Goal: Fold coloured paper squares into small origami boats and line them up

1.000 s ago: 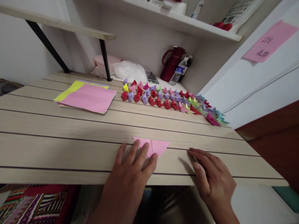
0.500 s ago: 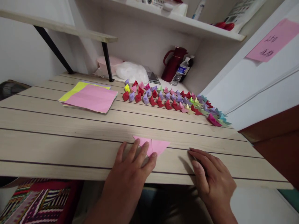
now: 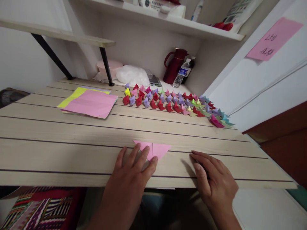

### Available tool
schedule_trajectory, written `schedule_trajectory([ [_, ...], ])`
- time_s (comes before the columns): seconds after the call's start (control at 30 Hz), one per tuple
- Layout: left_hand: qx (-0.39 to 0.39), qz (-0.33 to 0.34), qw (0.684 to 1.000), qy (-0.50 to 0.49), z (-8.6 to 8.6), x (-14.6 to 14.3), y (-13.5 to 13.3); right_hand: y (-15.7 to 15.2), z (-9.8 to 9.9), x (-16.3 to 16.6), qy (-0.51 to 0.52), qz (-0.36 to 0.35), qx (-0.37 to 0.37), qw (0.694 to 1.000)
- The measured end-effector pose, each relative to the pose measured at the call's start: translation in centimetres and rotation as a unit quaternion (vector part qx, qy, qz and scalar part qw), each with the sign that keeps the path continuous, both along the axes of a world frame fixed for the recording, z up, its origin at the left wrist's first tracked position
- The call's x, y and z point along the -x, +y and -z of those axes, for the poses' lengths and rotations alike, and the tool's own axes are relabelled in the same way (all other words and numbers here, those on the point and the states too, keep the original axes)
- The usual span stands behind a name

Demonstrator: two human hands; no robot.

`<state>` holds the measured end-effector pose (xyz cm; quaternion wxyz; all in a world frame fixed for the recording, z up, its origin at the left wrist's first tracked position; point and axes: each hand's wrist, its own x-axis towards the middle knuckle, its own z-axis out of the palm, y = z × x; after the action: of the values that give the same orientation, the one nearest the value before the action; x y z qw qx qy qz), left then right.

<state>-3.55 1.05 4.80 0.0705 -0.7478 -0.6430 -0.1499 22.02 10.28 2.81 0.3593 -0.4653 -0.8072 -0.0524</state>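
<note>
A pink paper folded into a triangle [image 3: 158, 149] lies near the front edge of the wooden table [image 3: 72, 134]. My left hand [image 3: 131, 177] lies flat with fingers spread, its fingertips pressing on the triangle's left half. My right hand [image 3: 214, 183] rests flat on the table to the right of the triangle, fingers stretched out and holding nothing. Several small folded paper pieces [image 3: 172, 103] in red, purple, pink, green and yellow stand in rows farther back.
A stack of pink and yellow paper sheets [image 3: 88, 102] lies at the back left. A dark red jug [image 3: 174, 65], a water bottle [image 3: 181, 74] and a white plastic bag [image 3: 134, 75] stand at the back. A shelf bracket [image 3: 105, 64] rises from the table.
Only the camera has shifted slightly. Both hands and the pink triangle stay where they were.
</note>
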Motion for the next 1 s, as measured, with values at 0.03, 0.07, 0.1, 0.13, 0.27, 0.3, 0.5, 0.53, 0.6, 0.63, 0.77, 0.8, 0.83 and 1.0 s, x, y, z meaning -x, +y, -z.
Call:
schedule_trajectory([
  [0.03, -0.002, -0.001, 1.000, 0.003, 0.1, 0.0, 0.0, 0.0, -0.1, 0.0, 0.000, 0.002, -0.001, 1.000],
  [0.07, -0.003, -0.001, 1.000, 0.007, 0.1, 0.0, 0.0, 0.0, -0.2, 0.1, 0.001, 0.003, -0.003, 1.000],
  [0.1, -0.002, 0.001, 1.000, 0.012, 0.1, 0.0, -0.1, 0.0, -0.3, 0.2, 0.001, 0.004, -0.007, 1.000],
  [0.13, -0.002, 0.002, 1.000, 0.018, 0.2, 0.0, -0.1, 0.0, -0.4, 0.2, 0.001, 0.005, -0.012, 1.000],
  [0.27, -0.041, -0.016, 0.999, 0.021, 0.7, -0.2, -0.1, 0.1, -0.6, 0.3, -0.013, -0.008, -0.022, 1.000],
  [0.3, -0.059, -0.021, 0.998, 0.019, 0.9, -0.1, 0.0, 0.2, -0.5, 0.2, -0.016, -0.009, -0.022, 1.000],
  [0.5, -0.099, 0.000, 0.994, 0.055, 2.0, 0.4, 0.4, 0.2, -0.9, 0.1, -0.023, 0.020, -0.013, 0.999],
  [0.53, -0.102, 0.002, 0.993, 0.066, 2.1, 0.5, 0.5, 0.0, -1.3, 0.3, -0.024, 0.020, -0.016, 0.999],
  [0.6, -0.110, 0.006, 0.990, 0.085, 2.4, 0.7, 0.6, -0.6, -2.3, 1.2, -0.039, -0.013, -0.031, 0.999],
  [0.63, -0.115, 0.008, 0.989, 0.092, 2.6, 0.8, 0.7, -0.9, -2.8, 1.9, -0.058, -0.050, -0.049, 0.996],
  [0.77, -0.137, 0.021, 0.985, 0.106, 3.1, 1.1, 0.9, -1.5, -4.1, 4.9, -0.178, -0.218, -0.120, 0.952],
  [0.8, -0.140, 0.027, 0.984, 0.102, 3.2, 1.2, 0.9, -1.5, -4.2, 5.5, -0.199, -0.232, -0.120, 0.945],
  [0.83, -0.144, 0.034, 0.984, 0.095, 3.2, 1.2, 0.9, -1.4, -4.1, 5.8, -0.215, -0.237, -0.118, 0.940],
  [1.0, -0.191, 0.068, 0.978, 0.044, 3.8, 1.1, 0.2, -2.2, -3.3, 5.3, -0.183, -0.211, -0.050, 0.959],
])
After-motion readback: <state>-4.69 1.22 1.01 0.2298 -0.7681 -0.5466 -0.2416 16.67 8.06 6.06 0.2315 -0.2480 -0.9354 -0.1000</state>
